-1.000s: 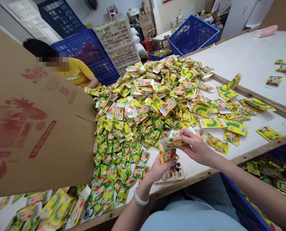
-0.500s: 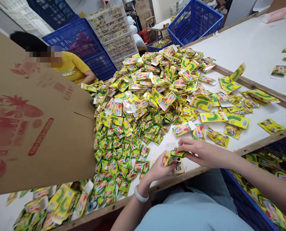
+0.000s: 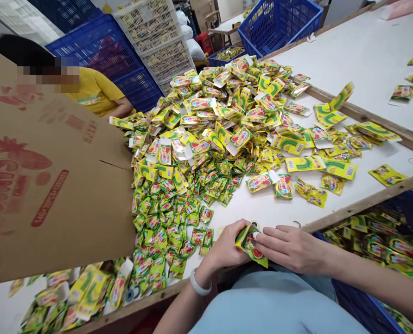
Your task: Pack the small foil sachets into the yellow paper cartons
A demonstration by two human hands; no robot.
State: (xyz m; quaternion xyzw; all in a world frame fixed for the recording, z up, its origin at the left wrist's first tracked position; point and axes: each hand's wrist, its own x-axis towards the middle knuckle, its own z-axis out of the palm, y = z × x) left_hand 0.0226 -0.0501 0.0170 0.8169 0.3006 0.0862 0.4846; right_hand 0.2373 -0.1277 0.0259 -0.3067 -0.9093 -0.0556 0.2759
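Close to the table's front edge, my left hand (image 3: 227, 246) is closed around a small yellow candy box (image 3: 241, 239), mostly hidden by the fingers. A green sachet (image 3: 257, 254) with a red fruit print lies at the box's mouth, and my right hand (image 3: 289, 247) grips it with the fingertips. How much of the sachet is inside the box I cannot tell. Left of my hands spreads a heap of green sachets (image 3: 164, 208). Beyond it rises a pile of yellow printed boxes (image 3: 223, 111), several with white flaps standing out.
A large cardboard carton (image 3: 63, 185) blocks the left side. Behind it sits a person in a yellow shirt (image 3: 97, 90). Blue crates (image 3: 279, 28) and white crates (image 3: 157, 41) stand at the back. Below the table's wooden edge (image 3: 376, 199), a filled crate lies at right.
Both hands have come down nearer my body with the box and sachet. The box has tilted, and the sachet now hangs toward me over its mouth. The view has shifted slightly.
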